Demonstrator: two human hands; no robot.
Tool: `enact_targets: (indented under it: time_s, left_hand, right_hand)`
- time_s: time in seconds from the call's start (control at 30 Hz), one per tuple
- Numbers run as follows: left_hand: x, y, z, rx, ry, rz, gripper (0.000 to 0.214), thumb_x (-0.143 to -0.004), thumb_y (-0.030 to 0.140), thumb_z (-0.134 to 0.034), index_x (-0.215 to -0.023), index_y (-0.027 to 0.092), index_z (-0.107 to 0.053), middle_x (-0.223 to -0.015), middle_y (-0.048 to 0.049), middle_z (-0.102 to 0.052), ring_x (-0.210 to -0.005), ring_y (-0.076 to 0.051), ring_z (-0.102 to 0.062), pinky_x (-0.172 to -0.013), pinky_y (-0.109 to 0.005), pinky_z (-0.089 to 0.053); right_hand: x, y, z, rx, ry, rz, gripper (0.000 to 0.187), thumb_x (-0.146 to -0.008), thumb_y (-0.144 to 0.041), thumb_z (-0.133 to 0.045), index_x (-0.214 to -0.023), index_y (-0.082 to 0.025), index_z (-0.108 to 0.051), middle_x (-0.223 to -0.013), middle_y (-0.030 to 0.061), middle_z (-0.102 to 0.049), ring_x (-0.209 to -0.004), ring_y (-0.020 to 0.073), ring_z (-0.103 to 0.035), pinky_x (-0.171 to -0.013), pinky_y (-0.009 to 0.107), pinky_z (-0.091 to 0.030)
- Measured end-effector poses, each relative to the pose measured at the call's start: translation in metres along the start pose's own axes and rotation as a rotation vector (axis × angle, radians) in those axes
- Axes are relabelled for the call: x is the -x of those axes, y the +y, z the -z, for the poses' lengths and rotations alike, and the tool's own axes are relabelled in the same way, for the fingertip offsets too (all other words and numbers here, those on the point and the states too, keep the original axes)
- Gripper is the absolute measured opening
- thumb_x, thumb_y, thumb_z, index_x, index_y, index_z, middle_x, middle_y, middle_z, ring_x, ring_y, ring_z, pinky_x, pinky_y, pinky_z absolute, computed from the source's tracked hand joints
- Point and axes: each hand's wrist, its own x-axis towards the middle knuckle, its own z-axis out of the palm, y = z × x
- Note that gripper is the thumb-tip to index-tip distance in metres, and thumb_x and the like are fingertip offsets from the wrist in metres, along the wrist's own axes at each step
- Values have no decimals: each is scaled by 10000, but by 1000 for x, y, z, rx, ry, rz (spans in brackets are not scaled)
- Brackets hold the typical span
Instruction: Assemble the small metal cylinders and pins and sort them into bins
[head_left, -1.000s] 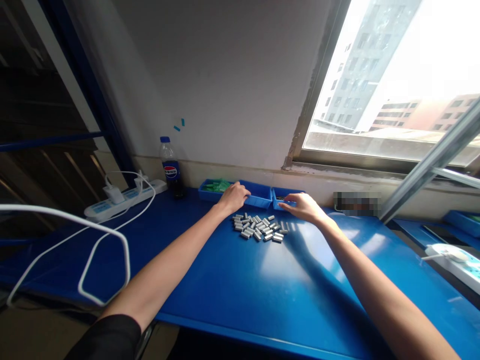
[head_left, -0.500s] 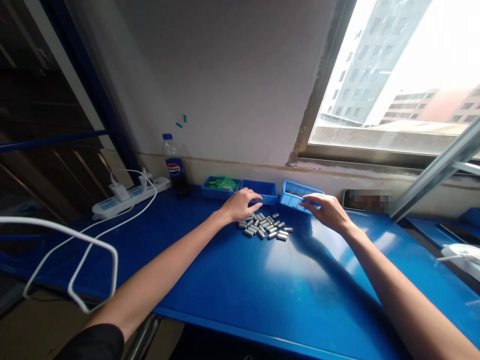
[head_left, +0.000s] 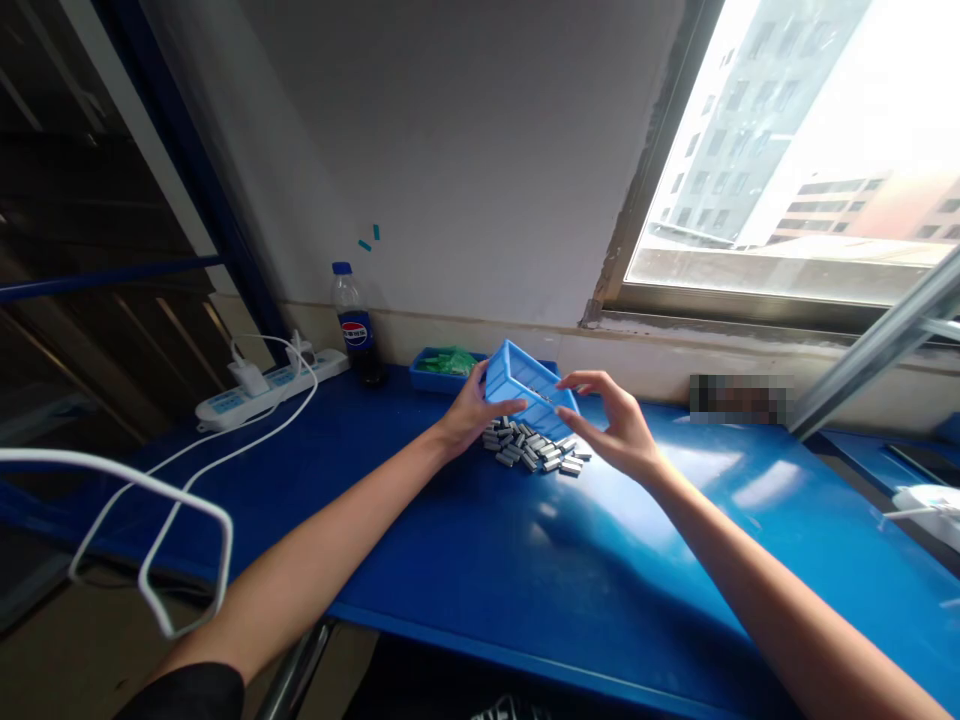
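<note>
A small light-blue plastic bin point(head_left: 534, 385) is lifted above the table and tilted, its right end lower. Some small metal bits lie inside, too small to make out. My left hand point(head_left: 474, 408) grips the bin's left end, thumb along the near side. My right hand point(head_left: 616, 425) is at the lower right end, thumb and forefinger on either side of it; its other fingers are partly hidden. Below the bin, a pile of short silvery metal pieces point(head_left: 529, 455) lies loose on the table, partly covered by the bin.
Behind on the blue table point(head_left: 480, 560) stand a blue bin with green plastic bags point(head_left: 448, 362) and another blue bin point(head_left: 550, 366), mostly hidden. To the left are a cola bottle point(head_left: 358, 335), a power strip point(head_left: 274, 385) and a looping white cable point(head_left: 202, 505).
The light-blue bin has been lifted from the back of the table and brought left over the metal pieces. My left hand has taken hold of its left end; my right hand moved left with it.
</note>
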Motion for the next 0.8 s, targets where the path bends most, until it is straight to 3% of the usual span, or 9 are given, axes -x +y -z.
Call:
enact_targets:
  time_s: [0.1, 0.2, 0.3, 0.4, 0.5, 0.67, 0.8]
  left_hand:
    - [-2, 7, 17, 36, 54, 7, 907, -615, 283, -954, -1371, 231, -457, -1201, -70, -655, -1170, -264, -642, -1085, -508, -485]
    - [-3, 14, 26, 22, 81, -10, 876, -616, 274, -952, -1350, 231, -475, -1165, -55, -659, -1142, -249, -640, -1083, -506, -480]
    - [-5, 19, 29, 14, 97, -37, 843, -639, 284, -941, -1347, 222, -488, -1146, -54, -665, -1132, -249, -639, -1085, -510, -475]
    - [-7, 22, 30, 5, 113, -48, 826, -633, 279, -945, -1330, 208, -507, -1136, -56, -670, -1124, -248, -640, -1099, -508, -466]
    - [-8, 21, 31, -18, 114, -42, 864, -604, 281, -958, -1340, 215, -511, -1145, -60, -675, -1126, -254, -644, -1104, -509, -464]
    - [-7, 21, 31, -49, 80, -17, 919, -568, 285, -973, -1359, 219, -509, -1191, -81, -676, -1143, -280, -652, -1085, -515, -486]
    - [-7, 22, 31, -108, 55, -20, 924, -547, 267, -980, -1346, 211, -519, -1217, -91, -679, -1167, -295, -652, -1100, -514, -476]
  right_hand:
    - [14, 16, -8, -3, 172, -215, 224, -901, -372, -566, -1089, -256, -607, -1096, 77, -721, -1057, 273, -672, -949, 452, -528]
    - [33, 24, -31, 206, 70, -381, 358, -873, -472, -619, -1150, -246, -607, -1138, 105, -706, -1114, 329, -631, -954, 510, -507]
    - [49, 22, -59, 345, -88, -295, 565, -879, -584, -646, -1333, -256, -575, -1363, 148, -626, -1296, 372, -534, -1050, 549, -451]
    - [55, 24, -75, 436, -144, -209, 513, -919, -577, -624, -1313, -248, -620, -1410, 160, -601, -1340, 381, -503, -1082, 561, -434]
    - [52, 38, -72, 437, -175, -184, 388, -1004, -478, -521, -1258, -224, -666, -1379, 153, -625, -1334, 347, -513, -1099, 524, -436]
    - [40, 61, -58, 368, -209, -243, 347, -1033, -320, -423, -1188, -184, -701, -1252, 138, -692, -1233, 287, -582, -1092, 435, -442]
    - [40, 62, -59, 399, -190, -298, 364, -1001, -422, -504, -1228, -213, -697, -1306, 126, -672, -1319, 308, -530, -1130, 465, -406]
